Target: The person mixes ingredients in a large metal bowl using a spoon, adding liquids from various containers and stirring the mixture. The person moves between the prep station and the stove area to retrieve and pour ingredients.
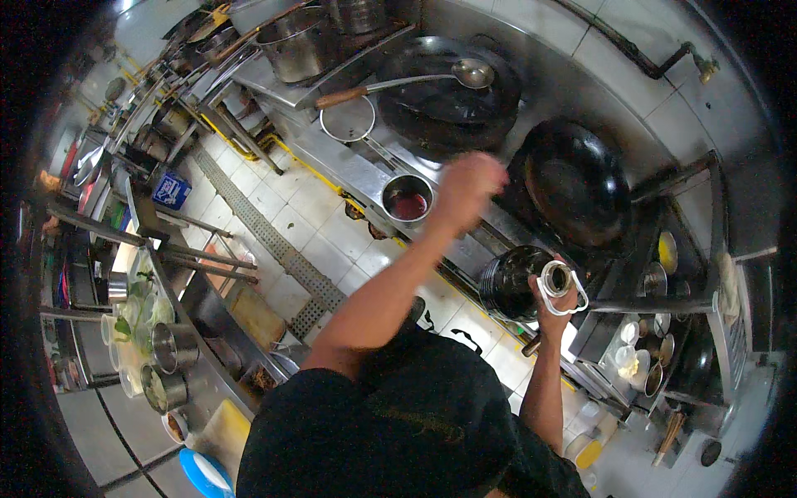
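Observation:
My left hand (474,187) is blurred over the stove front; its fingers look curled, and whether they hold anything cannot be told. My right hand (556,297) grips a large dark plastic jug (507,280) near its neck, which has a white carrying handle (580,300). The jug's round mouth faces up, with no cap on it. Left of my left hand, a small metal pot (406,198) holds some dark red liquid. A round mesh strainer (347,119) lies behind that pot. A wooden-handled metal ladle (472,73) rests across the strainer's edge and a black wok (445,115).
A second black wok (576,183) sits at the right of the stove. A tall steel pot (299,53) stands back left. Along the left counter (215,367) are tubs of greens and metal containers (174,348). Seasoning containers (629,358) stand at the right. A drain grate (268,239) crosses the tiled floor.

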The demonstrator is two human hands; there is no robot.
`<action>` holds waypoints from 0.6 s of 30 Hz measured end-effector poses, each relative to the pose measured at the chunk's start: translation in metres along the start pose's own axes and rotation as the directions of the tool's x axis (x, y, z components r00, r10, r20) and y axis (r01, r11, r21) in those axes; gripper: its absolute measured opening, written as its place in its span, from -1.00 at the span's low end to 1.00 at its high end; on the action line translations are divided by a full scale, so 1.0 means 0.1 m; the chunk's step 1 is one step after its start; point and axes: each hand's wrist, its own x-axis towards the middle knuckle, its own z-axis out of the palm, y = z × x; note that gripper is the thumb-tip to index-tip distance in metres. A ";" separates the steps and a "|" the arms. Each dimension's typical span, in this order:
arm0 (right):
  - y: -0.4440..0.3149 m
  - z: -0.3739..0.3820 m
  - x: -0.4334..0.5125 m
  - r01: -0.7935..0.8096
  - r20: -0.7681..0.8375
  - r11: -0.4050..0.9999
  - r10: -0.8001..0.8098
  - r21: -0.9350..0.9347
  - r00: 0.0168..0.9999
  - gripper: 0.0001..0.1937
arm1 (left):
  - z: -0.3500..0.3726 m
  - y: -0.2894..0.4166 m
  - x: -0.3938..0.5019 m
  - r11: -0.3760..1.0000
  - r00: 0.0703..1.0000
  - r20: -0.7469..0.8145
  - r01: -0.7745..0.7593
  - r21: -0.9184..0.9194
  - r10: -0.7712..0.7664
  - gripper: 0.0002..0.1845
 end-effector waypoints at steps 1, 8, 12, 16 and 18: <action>-0.07 -0.02 0.00 -0.033 0.012 0.999 0.032 0.019 0.999 -0.39 | -0.26 -0.22 -0.03 0.971 0.970 -0.034 0.238 -0.021 -0.239 -0.81; -0.07 -0.07 0.06 -0.136 0.096 0.988 0.129 0.076 0.987 -0.41 | -0.59 -2.13 -1.16 0.713 0.661 -0.313 0.696 -0.084 -0.682 -0.62; -0.02 -0.13 0.16 -0.071 0.146 0.997 0.073 -0.015 0.987 -0.39 | -0.29 -1.97 -1.05 0.664 0.688 -0.203 0.726 0.180 -0.697 -0.51; -0.18 -0.10 0.32 0.082 0.259 0.975 -0.027 -0.204 0.966 -0.41 | -0.10 -2.29 -1.18 0.778 0.801 -0.343 0.580 0.242 -0.491 -0.64; -0.35 -0.04 0.39 0.097 0.273 0.977 -0.043 -0.190 0.961 -0.44 | -0.06 -2.25 -1.15 0.761 0.736 -0.372 0.640 0.109 -0.566 -0.66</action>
